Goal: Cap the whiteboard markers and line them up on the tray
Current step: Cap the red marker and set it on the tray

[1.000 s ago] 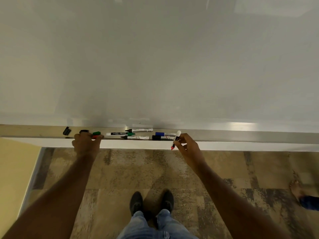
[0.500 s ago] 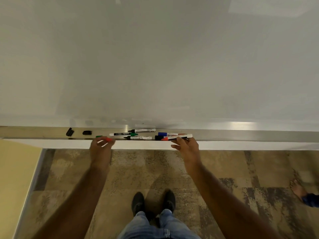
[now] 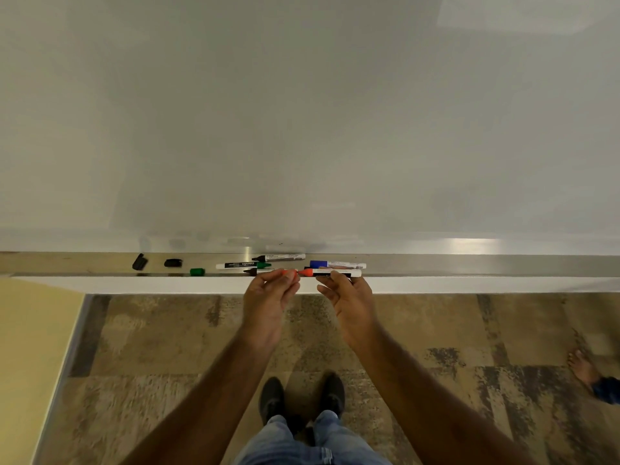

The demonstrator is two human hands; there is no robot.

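A: What could go wrong here?

B: The red cap (image 3: 289, 272) is pinched in the fingers (image 3: 291, 278) of the left hand (image 3: 268, 305), and it sits just beside the red tip of the marker (image 3: 330, 272) without quite meeting it, as far as I can tell. If the cap comes in crooked, I'd expect it to skid off the tip and smear ink on the fingers, or slip out of so small a pinch and drop to the floor (image 3: 167, 347) below the tray (image 3: 469, 265).

A: And the marker itself?

B: The right hand (image 3: 349, 305) has its fingers clamped on the white barrel, which lies level along the tray's front edge. A loose hold there would let the barrel slide back when the cap pushes on. It could also knock the blue marker (image 3: 337, 264) lying just behind it on the tray.

A: How are the hands set?

B: Working outward from the fingers: both pinches face each other over the tray's front lip, palms turned inward, wrists roughly straight, forearms stretching down toward the body and spreading apart.

A: What else is on the tray?

B: Left of the held marker lie a green cap (image 3: 197, 271), two black caps (image 3: 173, 263) farther left, a green-tipped marker (image 3: 243, 265) and two black-tipped ones (image 3: 278, 257). They look uncapped, so most of the job remains, I'd say.
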